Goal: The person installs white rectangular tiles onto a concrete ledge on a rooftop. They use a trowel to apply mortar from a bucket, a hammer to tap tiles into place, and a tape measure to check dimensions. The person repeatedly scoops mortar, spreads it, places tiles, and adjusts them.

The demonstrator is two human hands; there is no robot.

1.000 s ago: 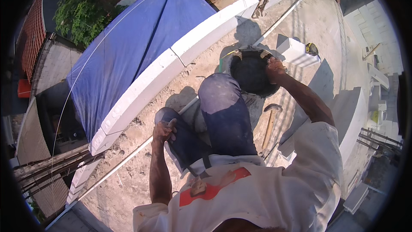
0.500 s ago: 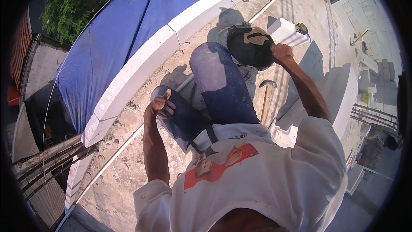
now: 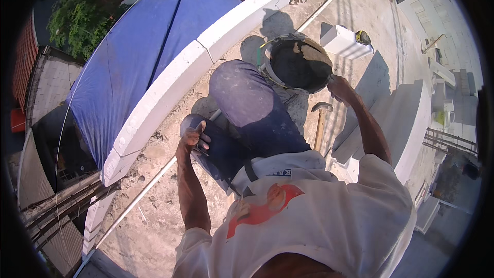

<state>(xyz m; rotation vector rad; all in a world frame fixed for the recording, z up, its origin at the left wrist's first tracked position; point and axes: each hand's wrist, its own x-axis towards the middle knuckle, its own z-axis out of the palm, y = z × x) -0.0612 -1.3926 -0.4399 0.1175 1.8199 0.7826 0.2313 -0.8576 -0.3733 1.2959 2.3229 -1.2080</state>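
My right hand [image 3: 340, 89] is closed at the right rim of a round dark bucket [image 3: 263, 67]. Its fingertips are partly hidden, but they appear to grip the rim. Inside is dark grey, wet-looking mortar [image 3: 293, 64], part sunlit and part in shadow. My left hand [image 3: 193, 137] rests by my left knee with thumb raised and fingers apart, holding nothing. Below the bucket, near my right thigh, lies a hammer [image 3: 320, 123] with a wooden handle.
White blocks form a low curved wall [image 3: 170, 82] on the left, beside a blue tarp [image 3: 139, 46]. A tape measure [image 3: 363, 37] sits on a white block [image 3: 345, 42]. Larger blocks [image 3: 396, 118] stand right. A thin white pipe [image 3: 139, 198] runs along the rough floor.
The bucket has shifted slightly toward me and to the left. My right hand has come nearer along its rim. My left hand stays by my knee.
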